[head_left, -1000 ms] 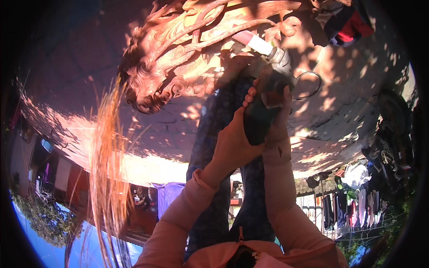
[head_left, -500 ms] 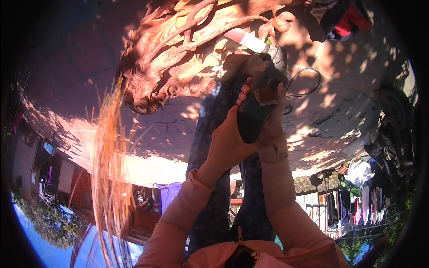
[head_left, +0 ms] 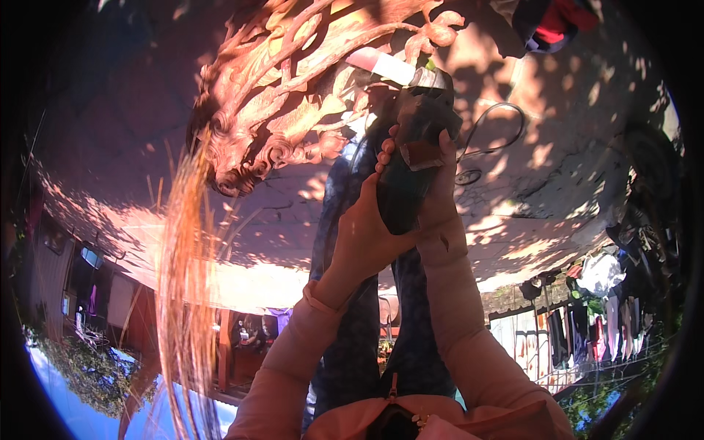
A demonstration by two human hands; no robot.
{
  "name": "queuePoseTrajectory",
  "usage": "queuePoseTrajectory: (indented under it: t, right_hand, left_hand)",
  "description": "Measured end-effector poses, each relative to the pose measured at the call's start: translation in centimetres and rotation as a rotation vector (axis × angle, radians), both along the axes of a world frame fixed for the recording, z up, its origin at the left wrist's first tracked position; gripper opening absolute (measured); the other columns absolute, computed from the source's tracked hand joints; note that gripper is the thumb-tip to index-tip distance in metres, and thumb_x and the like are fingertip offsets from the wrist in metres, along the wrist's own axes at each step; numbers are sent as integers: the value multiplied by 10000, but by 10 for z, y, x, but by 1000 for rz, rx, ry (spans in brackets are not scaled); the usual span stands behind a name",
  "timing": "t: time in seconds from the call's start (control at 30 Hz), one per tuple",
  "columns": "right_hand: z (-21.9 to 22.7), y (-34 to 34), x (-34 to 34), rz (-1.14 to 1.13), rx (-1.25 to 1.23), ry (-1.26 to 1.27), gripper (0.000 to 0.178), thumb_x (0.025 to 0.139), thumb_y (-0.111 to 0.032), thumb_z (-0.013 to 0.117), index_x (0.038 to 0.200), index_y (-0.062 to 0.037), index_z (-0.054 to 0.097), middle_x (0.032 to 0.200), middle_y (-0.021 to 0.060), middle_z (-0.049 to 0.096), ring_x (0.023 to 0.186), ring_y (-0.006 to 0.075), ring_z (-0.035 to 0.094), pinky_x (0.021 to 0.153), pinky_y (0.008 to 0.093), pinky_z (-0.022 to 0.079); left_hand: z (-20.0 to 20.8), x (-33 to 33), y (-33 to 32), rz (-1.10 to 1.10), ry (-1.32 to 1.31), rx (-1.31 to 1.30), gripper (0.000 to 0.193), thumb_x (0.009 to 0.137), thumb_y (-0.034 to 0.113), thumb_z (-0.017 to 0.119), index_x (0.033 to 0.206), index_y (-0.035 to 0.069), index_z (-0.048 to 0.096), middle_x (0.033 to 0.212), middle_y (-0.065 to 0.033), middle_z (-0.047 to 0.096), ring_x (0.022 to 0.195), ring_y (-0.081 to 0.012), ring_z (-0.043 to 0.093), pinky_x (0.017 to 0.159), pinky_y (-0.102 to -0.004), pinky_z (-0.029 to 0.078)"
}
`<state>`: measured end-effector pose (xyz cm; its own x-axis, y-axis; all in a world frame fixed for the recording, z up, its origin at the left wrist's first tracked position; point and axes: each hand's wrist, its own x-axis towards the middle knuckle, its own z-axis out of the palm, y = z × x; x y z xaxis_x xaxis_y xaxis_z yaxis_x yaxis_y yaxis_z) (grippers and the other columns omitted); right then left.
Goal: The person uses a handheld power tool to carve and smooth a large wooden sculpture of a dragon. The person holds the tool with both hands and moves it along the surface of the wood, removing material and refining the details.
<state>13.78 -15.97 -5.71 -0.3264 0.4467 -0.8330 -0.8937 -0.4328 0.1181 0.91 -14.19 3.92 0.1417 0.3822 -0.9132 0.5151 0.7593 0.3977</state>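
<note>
Both my hands are closed around a handheld power tool (head_left: 403,187) with a dark green and black body and a brown patch on its side. My left hand (head_left: 363,231) wraps its lower part from the left, fingertips showing along its edge. My right hand (head_left: 438,183) grips its right side, thumb laid up along it. A pale pink and white strip-like piece (head_left: 389,67) sticks out left from the tool's far end, over a carved reddish-brown wooden piece (head_left: 282,95) with scrolls, stems and a flower. Whether the strip touches the wood I cannot tell.
A dark cable (head_left: 522,128) loops on the sunlit ground to the tool's right. A dark and red cloth item (head_left: 554,29) lies at the far right. Long strands of hair (head_left: 183,249) hang at the left. Hung clothes (head_left: 598,330) show at the right edge.
The view has shifted slightly, so the tool, hands and carving all appear a little further left. My grip on the power tool looks the same.
</note>
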Motion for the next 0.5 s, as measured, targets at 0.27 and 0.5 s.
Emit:
queuePoseTrajectory:
  t: [0.27, 0.5]
  right_hand:
    - [7, 2, -4, -15, 7, -38, 662, 887, -604, 525, 1122, 14, 563, 916, 179, 650, 793, 294, 668, 691, 395, 564]
    - [1, -5, -7, -16, -16, -3, 683, 869, -613, 546, 1133, 17, 548, 935, 170, 633, 823, 283, 646, 726, 400, 547]
  left_hand:
    - [-1, -1, -3, -44, 29, 2, 890, 643, 242, 826, 1362, -26, 375, 1066, -245, 655, 1003, -383, 668, 864, -429, 523]
    - [1, -4, -1, 9, -6, -46, 903, 636, 235, 828, 1368, -28, 369, 1082, -238, 652, 1023, -374, 662, 874, -426, 517]
